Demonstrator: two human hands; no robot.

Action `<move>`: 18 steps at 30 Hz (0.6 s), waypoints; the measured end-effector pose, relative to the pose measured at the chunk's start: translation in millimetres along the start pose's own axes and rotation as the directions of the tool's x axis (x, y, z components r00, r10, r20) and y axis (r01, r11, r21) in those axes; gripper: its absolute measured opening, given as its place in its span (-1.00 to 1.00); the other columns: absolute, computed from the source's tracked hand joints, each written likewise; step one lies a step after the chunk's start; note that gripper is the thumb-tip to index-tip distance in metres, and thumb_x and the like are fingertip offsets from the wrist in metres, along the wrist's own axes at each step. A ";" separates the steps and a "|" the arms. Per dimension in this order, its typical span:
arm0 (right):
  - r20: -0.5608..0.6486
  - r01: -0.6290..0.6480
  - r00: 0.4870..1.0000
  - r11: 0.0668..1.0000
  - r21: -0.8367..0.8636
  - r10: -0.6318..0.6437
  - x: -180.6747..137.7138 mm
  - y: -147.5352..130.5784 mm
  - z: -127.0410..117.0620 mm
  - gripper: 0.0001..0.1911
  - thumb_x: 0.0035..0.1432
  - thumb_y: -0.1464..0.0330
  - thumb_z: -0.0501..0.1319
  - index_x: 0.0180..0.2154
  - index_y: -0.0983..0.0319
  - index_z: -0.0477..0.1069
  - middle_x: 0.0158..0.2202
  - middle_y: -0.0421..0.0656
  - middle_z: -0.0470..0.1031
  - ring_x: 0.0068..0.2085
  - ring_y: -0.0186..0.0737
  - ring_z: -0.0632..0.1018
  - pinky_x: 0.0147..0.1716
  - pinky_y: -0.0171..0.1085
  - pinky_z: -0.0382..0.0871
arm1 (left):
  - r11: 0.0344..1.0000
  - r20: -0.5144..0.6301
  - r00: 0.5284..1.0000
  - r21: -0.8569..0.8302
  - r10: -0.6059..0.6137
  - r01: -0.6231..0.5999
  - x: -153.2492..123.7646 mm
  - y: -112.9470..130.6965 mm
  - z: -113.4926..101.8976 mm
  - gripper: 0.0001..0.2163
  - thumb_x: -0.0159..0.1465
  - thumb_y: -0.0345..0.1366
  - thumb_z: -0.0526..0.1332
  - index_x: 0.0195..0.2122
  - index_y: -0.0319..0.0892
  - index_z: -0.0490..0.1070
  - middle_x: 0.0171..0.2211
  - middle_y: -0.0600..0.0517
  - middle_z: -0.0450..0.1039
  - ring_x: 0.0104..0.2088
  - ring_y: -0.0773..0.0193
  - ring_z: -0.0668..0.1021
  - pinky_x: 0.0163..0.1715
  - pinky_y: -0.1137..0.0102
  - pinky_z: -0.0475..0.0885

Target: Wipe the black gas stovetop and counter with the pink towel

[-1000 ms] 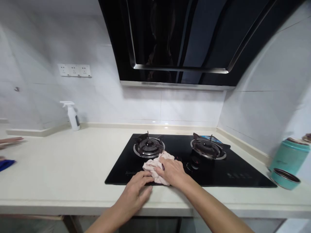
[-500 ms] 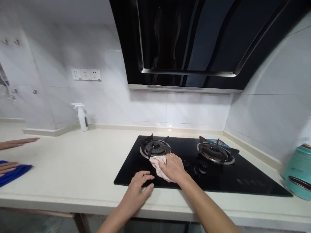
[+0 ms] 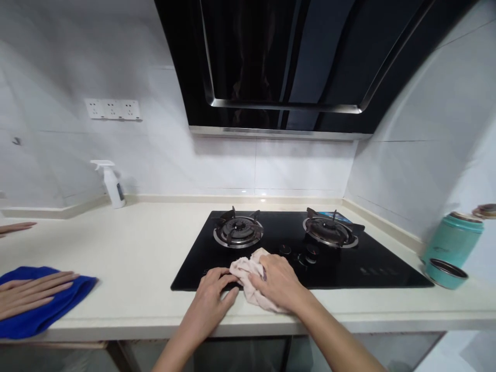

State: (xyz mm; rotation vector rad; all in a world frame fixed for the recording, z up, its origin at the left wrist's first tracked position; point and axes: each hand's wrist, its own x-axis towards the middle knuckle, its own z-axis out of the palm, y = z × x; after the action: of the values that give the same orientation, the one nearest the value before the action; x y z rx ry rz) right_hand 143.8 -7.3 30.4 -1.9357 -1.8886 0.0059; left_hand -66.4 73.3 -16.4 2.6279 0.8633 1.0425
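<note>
My right hand (image 3: 279,280) is closed over a crumpled pale pink cloth (image 3: 248,274), pressing it on the front edge of the black gas stove (image 3: 349,276). Part of the cloth hangs past the glass onto the white counter. Just left of it, my left hand (image 3: 214,293) rests at the stove's front left edge, fingers apart and holding nothing; its fingertips lie close to the cloth. Behind the hands are the left burner (image 3: 237,231) and the right burner (image 3: 329,230), with two black knobs (image 3: 311,252) between them and the front edge.
At the left, another person's hand (image 3: 34,294) lies flat on a blue cloth (image 3: 79,295). A white spray bottle (image 3: 113,187) stands by the wall. Teal containers (image 3: 453,240) stand right of the stove. A black range hood (image 3: 279,67) overhangs the stove.
My right hand has drawn the cloth from near the left burner toward the front edge. The other person's hand and blue cloth have shifted toward the right and front. The view has turned slightly right.
</note>
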 end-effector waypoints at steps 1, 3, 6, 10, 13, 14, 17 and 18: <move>-0.011 -0.004 1.000 1.000 0.002 0.004 -9.3 6.6 -2.0 -0.61 0.31 0.07 0.09 -0.11 0.22 0.49 -0.11 -0.03 0.58 -0.02 0.00 0.52 -0.01 -0.12 0.27 | 1.000 0.001 1.000 0.010 -0.002 0.002 -0.1 -0.1 0.1 -0.78 0.32 -0.25 0.23 -0.06 -0.01 0.60 0.03 -0.07 0.55 0.08 0.03 0.56 0.08 0.06 0.50; -0.023 -0.027 0.999 1.000 -0.008 0.027 -27.0 24.7 -7.7 -0.63 0.32 0.08 0.10 -0.14 0.21 0.48 -0.13 -0.05 0.57 -0.05 -0.02 0.52 -0.01 -0.13 0.27 | 1.000 0.002 1.000 0.024 -0.014 0.014 -0.4 -0.2 0.2 -0.77 0.33 -0.23 0.23 -0.04 -0.03 0.59 0.04 -0.08 0.55 0.09 0.02 0.55 0.11 0.04 0.49; -0.057 -0.086 0.995 0.995 -0.040 0.084 -53.8 63.3 -20.2 -0.62 0.35 0.06 0.06 -0.12 0.18 0.47 -0.12 -0.05 0.57 -0.05 -0.01 0.52 0.00 -0.10 0.27 | 0.999 0.007 1.000 0.031 -0.029 0.029 -0.8 -0.4 0.1 -0.76 0.33 -0.20 0.22 -0.03 -0.05 0.59 0.05 -0.09 0.54 0.10 0.01 0.55 0.12 0.03 0.48; -0.141 -0.239 0.965 0.963 -0.122 0.222 -97.0 131.7 -40.4 -0.54 0.37 -0.01 -0.03 -0.25 0.14 0.47 -0.19 0.00 0.57 -0.13 0.03 0.53 -0.07 -0.05 0.32 | 0.999 0.005 1.000 0.029 -0.027 0.027 -0.8 -2.1 0.1 -0.75 0.34 -0.16 0.22 -0.03 -0.04 0.59 0.05 -0.09 0.54 0.10 0.00 0.55 0.11 0.03 0.49; -0.179 -0.268 0.957 0.933 -0.241 0.228 -137.1 183.5 -52.3 -0.57 0.35 0.10 -0.06 -0.22 0.09 0.54 -0.14 0.08 0.58 -0.10 0.11 0.55 -0.06 0.03 0.34 | 0.999 0.000 1.000 0.024 -0.028 0.028 -0.4 -3.5 0.3 -0.74 0.35 -0.14 0.22 -0.01 -0.03 0.58 0.05 -0.09 0.55 0.10 0.01 0.55 0.12 0.02 0.48; -0.175 -0.244 0.964 0.926 -0.288 0.200 -151.6 198.1 -54.6 -0.58 0.32 0.15 -0.05 -0.17 0.08 0.57 -0.08 0.12 0.58 -0.07 0.16 0.55 -0.05 0.07 0.34 | 0.999 0.001 1.000 0.024 -0.029 0.029 -0.2 -3.7 0.3 -0.74 0.35 -0.13 0.21 -0.01 -0.03 0.58 0.05 -0.09 0.55 0.10 0.01 0.55 0.12 0.02 0.48; -0.186 -0.243 0.965 0.901 -0.359 0.186 -197.2 229.4 -55.2 -0.64 0.18 0.21 0.08 -0.13 0.03 0.61 -0.05 0.14 0.59 -0.10 0.21 0.58 -0.09 0.13 0.38 | 0.999 0.013 0.999 0.027 -0.038 0.038 -0.1 -3.8 0.4 -0.72 0.36 -0.12 0.20 0.00 -0.03 0.58 0.06 -0.09 0.54 0.10 0.01 0.55 0.11 0.02 0.49; -0.176 -0.244 0.965 0.904 -0.351 0.192 -212.8 235.5 -53.7 -0.66 0.13 0.21 0.13 -0.14 0.00 0.62 -0.07 0.11 0.60 -0.13 0.20 0.59 -0.12 0.12 0.40 | 0.999 0.012 0.999 0.029 -0.040 0.039 -0.1 -4.0 0.6 -0.72 0.36 -0.11 0.20 0.01 -0.03 0.58 0.07 -0.09 0.54 0.10 0.01 0.55 0.11 0.01 0.49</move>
State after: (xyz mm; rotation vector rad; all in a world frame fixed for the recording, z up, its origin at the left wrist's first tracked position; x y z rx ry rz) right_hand 368.9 -220.8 -55.3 -2.3220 -1.6621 -0.4363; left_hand -67.8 76.5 -18.4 2.6272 0.9305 1.0099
